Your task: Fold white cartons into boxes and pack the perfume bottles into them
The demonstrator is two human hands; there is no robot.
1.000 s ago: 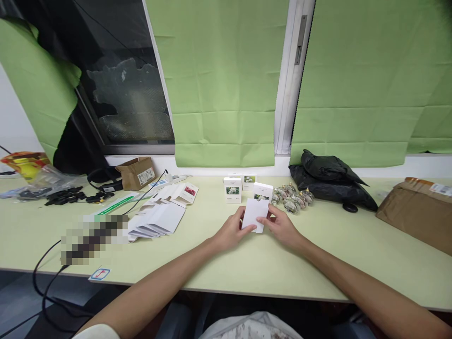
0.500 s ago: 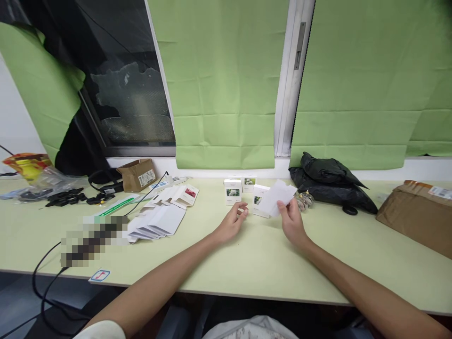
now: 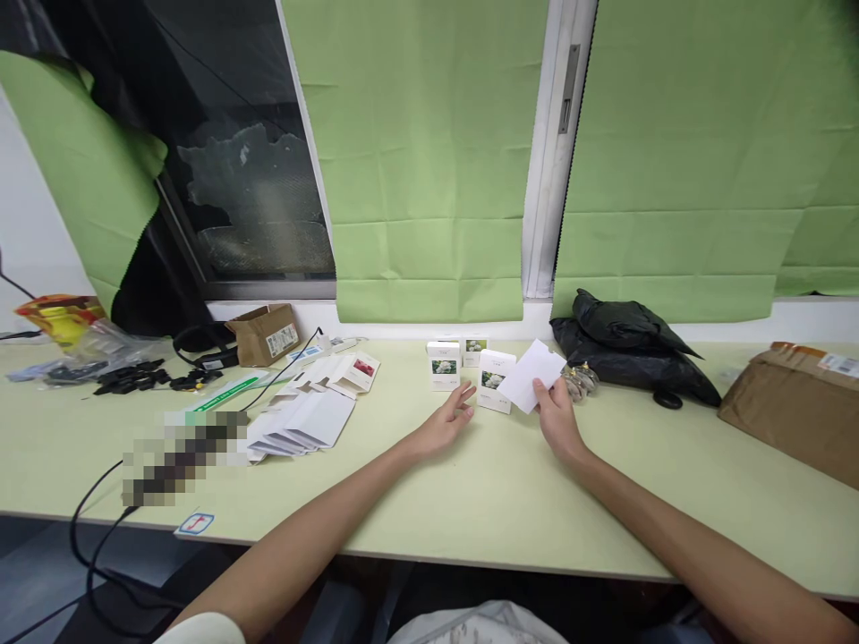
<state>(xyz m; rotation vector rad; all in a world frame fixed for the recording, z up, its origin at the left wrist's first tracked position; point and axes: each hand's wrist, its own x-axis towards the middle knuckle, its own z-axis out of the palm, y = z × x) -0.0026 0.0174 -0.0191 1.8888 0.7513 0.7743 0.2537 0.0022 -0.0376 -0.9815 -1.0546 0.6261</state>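
Observation:
My right hand pinches a white card by its lower right edge, holding it tilted above the table. Just left of the card stands an upright white box with a white-flower picture; the card overlaps its right side from my view. My left hand holds nothing, its fingers apart, in front of another upright flower box. A further box stands behind these two. To the left lies a fanned pile of flat white cartons, one of them with a red picture.
Black plastic bags and a small clear bag of contents lie right of the boxes. A large brown carton sits at far right. On the left are a small brown box, black parts and cables.
The card in my right hand has turned to show its flat face more squarely and uncovers more of the box beside it. My left hand's fingers have straightened and spread.

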